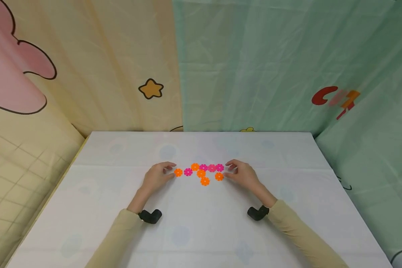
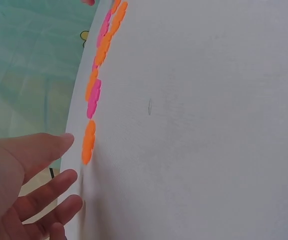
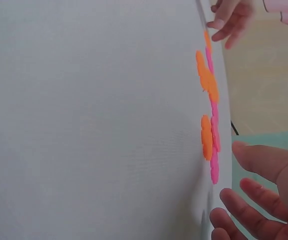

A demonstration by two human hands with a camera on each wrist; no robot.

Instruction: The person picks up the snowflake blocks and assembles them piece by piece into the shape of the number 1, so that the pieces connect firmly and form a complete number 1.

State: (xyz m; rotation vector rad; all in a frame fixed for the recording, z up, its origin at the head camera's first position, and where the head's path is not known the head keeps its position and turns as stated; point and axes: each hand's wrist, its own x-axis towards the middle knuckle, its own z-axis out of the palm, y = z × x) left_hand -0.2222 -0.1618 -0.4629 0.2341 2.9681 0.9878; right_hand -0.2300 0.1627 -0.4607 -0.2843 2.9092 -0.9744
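Note:
Several flat flower-shaped discs with notched edges, orange and pink, lie in a loose cluster on the white-covered table. My left hand is at the cluster's left end, beside an orange disc; in the left wrist view, its thumb and fingers are spread and hold nothing. A magenta disc lies just right of that one. At the other end, my right hand is beside another magenta disc and an orange disc, its fingers parted and bare. Whether any fingertip touches a disc, I cannot tell.
A pale patterned cloth covers the table. Behind it hang a cream curtain and a green curtain. Black wrist cameras are strapped at both sleeve cuffs.

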